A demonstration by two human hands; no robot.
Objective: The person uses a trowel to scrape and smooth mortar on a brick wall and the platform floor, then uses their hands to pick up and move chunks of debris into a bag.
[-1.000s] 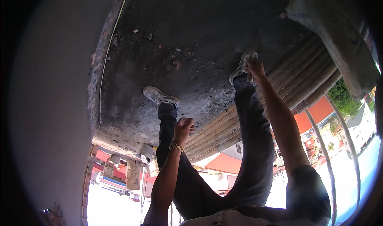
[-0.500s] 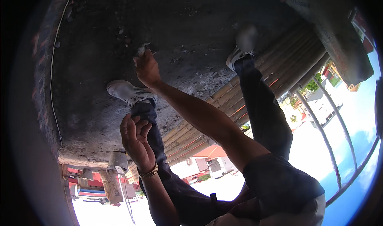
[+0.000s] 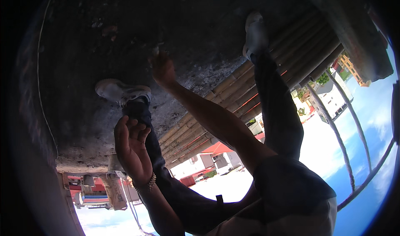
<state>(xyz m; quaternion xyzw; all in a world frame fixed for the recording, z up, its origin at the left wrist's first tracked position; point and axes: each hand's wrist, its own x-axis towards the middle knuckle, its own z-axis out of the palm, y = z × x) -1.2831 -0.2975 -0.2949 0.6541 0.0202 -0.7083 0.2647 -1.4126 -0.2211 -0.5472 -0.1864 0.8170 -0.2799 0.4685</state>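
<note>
1. Right hand: extended down toward the dark floor, beyond the left shoe; a small pale piece is seen at its fingertips; owing to blur and shade, whether the piece is gripped or merely touched cannot be told.
2. Left hand: held up in front of the left trouser leg, palm bared and fingers loosely curved; nothing is held; it is perhaps kept aloft for balance; a metal wristband is worn.
3. Stance: the left shoe and right shoe are planted well apart; a steady footing is presumably given while the right arm is reached between them.
4. Surroundings: long poles are laid side by side along the floor's edge, apparently as a walkway; a thin cord is run along the left side; a bucket and a sack are noted near the lower left.
</note>
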